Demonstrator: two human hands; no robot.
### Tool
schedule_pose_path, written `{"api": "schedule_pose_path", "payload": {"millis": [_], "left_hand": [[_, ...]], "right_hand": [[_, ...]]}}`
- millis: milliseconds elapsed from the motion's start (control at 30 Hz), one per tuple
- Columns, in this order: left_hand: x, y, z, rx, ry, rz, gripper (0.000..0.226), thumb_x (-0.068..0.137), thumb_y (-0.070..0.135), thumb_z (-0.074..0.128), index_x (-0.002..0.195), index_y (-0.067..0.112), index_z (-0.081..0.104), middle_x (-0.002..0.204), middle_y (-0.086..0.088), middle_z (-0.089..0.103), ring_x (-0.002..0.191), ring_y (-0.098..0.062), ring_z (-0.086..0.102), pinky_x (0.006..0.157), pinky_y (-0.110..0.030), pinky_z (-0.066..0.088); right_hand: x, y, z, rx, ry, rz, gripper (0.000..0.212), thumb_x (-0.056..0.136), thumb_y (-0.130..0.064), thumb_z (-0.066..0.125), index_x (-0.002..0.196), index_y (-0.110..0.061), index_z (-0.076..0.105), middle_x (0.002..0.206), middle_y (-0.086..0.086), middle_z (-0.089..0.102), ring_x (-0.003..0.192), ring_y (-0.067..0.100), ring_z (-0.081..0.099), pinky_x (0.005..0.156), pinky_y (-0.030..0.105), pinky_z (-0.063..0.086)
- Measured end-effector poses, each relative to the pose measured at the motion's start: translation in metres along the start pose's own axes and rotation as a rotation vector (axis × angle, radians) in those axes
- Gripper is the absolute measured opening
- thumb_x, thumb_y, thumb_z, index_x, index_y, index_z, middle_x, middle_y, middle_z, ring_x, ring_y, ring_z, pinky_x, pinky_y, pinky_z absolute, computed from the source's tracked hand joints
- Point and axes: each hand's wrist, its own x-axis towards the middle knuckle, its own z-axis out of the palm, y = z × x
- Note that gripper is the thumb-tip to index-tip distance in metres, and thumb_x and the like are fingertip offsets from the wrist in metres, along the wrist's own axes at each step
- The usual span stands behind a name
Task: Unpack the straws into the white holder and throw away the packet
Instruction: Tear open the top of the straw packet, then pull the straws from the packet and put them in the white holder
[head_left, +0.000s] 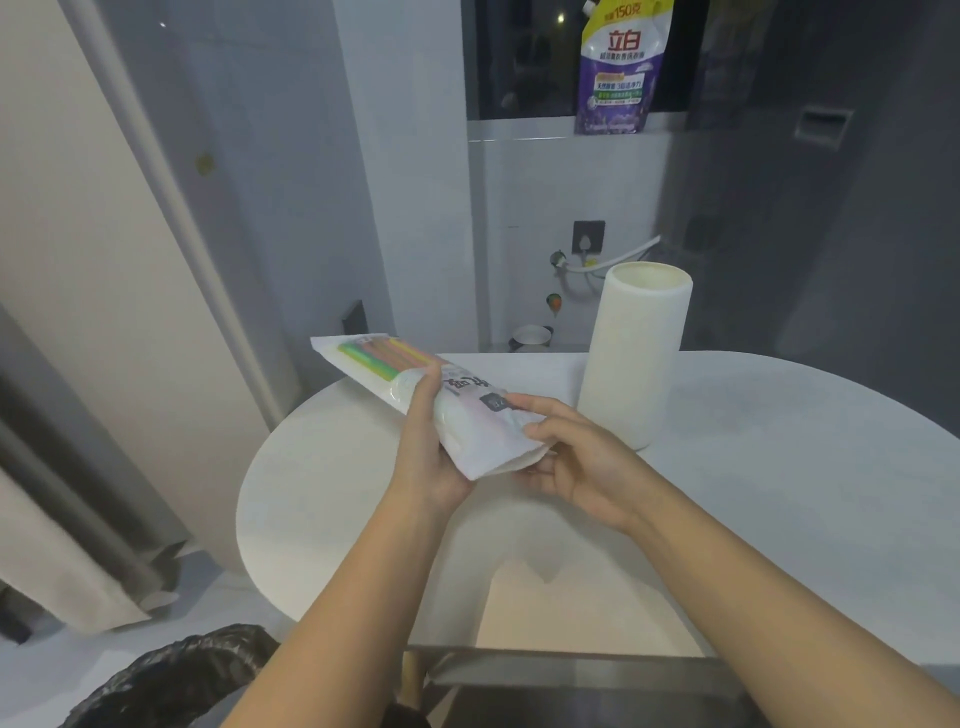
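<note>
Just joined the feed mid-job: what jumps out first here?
The straw packet held above the white table, coloured straws showing through its far end; the left hand grips its middle and the right hand pinches its near end. Just right of it the tall white holder stands upright. A purple detergent pouch hangs at the window.

The straw packet (415, 387) is printed white and pale pink; green, yellow and orange straws (382, 353) are seen inside. The holder (631, 358) and worktop (779, 467) are white.
</note>
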Motion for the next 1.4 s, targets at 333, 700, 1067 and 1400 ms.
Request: {"api": "schedule_pose_path", "payload": {"millis": [333, 700, 1067, 1400], "left_hand": [[0.008, -0.009, 0.010, 0.298, 0.065, 0.434, 0.067, 0.075, 0.014, 0.071, 0.135, 0.000, 0.042, 0.109, -0.016, 0.058, 0.102, -0.031, 0.062, 0.091, -0.049, 0.053], [0.003, -0.020, 0.017, 0.442, 0.139, 0.575, 0.068, 0.073, 0.012, 0.074, 0.132, 0.004, 0.042, 0.122, -0.025, 0.058, 0.113, -0.037, 0.060, 0.096, -0.053, 0.049], [-0.001, -0.015, 0.013, 0.162, 0.068, 0.368, 0.040, 0.085, 0.023, 0.065, 0.122, 0.012, 0.055, 0.109, -0.009, 0.068, 0.105, -0.025, 0.066, 0.091, -0.046, 0.053], [0.005, -0.013, 0.008, -0.210, 0.306, 0.258, 0.045, 0.088, 0.000, 0.059, 0.131, 0.010, 0.050, 0.126, -0.010, 0.064, 0.113, -0.026, 0.063, 0.101, -0.049, 0.046]], "right_hand": [[0.005, 0.011, 0.004, 0.331, 0.208, 0.166, 0.037, 0.098, -0.036, 0.039, 0.108, -0.005, 0.057, 0.101, 0.019, 0.063, 0.088, 0.038, 0.063, 0.062, 0.041, 0.056], [0.005, 0.011, 0.006, 0.057, 0.390, 0.073, 0.038, 0.100, -0.033, 0.033, 0.104, -0.010, 0.062, 0.089, 0.008, 0.074, 0.074, 0.022, 0.068, 0.047, 0.024, 0.047], [0.004, 0.009, 0.000, -0.805, 0.692, -0.461, 0.049, 0.099, -0.031, 0.034, 0.071, 0.005, 0.049, 0.065, 0.012, 0.055, 0.062, 0.025, 0.045, 0.051, 0.023, 0.032], [0.004, -0.001, -0.015, -0.832, 0.742, -0.578, 0.024, 0.098, -0.018, 0.042, 0.089, -0.007, 0.061, 0.079, 0.002, 0.062, 0.074, 0.018, 0.053, 0.056, 0.018, 0.033]]}}
